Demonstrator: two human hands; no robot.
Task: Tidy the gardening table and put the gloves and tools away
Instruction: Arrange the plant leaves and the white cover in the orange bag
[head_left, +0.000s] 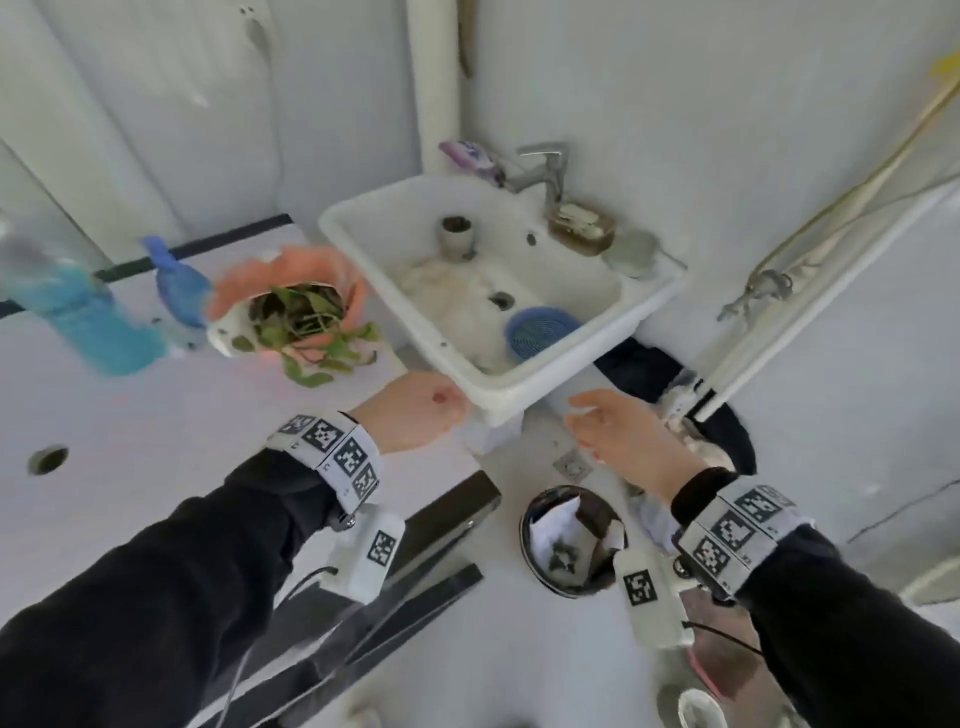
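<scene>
Both hands reach forward, empty, over the gap between the white table (130, 431) and the floor. The left hand (415, 413) is loosely curled, fingers bent inward with nothing visible inside them, and it sits right at the near corner of the white sink (571, 358), just about touching the rim. The right hand (618, 436) is open and relaxed, palm turned toward the left hand, fingers spread slightly and gripping nothing; it hangs just beyond the same sink corner, apart from it. Each wrist carries a band of black-and-white marker tags over a black sleeve. Ahead and to the left of the left hand, on the table, an orange glove (291, 270) lies draped around a white pot holding a leafy plant (306, 322), its stems spilling toward the hand. Farther left of that stand a small blue spray bottle (179, 291) and a larger blue bottle (78, 312), both blurred. Inside the sink, ahead of both hands, are a small grey pot (457, 236) and a blue round strainer (537, 332). Below the right hand on the floor sits a round bin (571, 540) with crumpled waste inside.
</scene>
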